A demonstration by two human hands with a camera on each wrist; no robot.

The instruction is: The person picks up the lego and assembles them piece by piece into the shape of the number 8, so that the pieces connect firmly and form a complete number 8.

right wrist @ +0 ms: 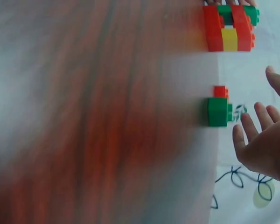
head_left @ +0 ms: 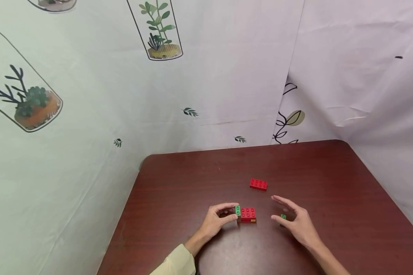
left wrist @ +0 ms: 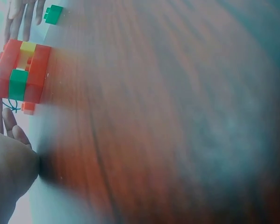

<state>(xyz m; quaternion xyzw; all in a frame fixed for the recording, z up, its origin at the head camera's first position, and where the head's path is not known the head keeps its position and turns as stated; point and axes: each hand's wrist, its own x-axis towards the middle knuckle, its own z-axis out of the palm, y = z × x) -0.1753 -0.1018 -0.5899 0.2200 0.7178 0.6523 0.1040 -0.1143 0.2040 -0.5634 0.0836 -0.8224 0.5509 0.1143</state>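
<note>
A small stack of toy bricks (head_left: 248, 214) stands on the table, with a red brick at the bottom, green and yellow bricks (left wrist: 28, 48) between, and another red brick above. On the stack's left end sits a green brick (head_left: 238, 211), which my left hand (head_left: 215, 221) pinches between thumb and fingers. My right hand (head_left: 297, 221) hovers with thumb and fingers spread around a loose green brick (right wrist: 218, 112). That brick lies on the table, partly hidden by the hand in the head view, and is not held.
A loose red brick (head_left: 258, 184) lies farther back, beyond the stack. The dark wooden table (head_left: 179, 179) has rounded far corners and meets a white cloth backdrop (head_left: 210, 84) printed with plants, which also hangs along both sides.
</note>
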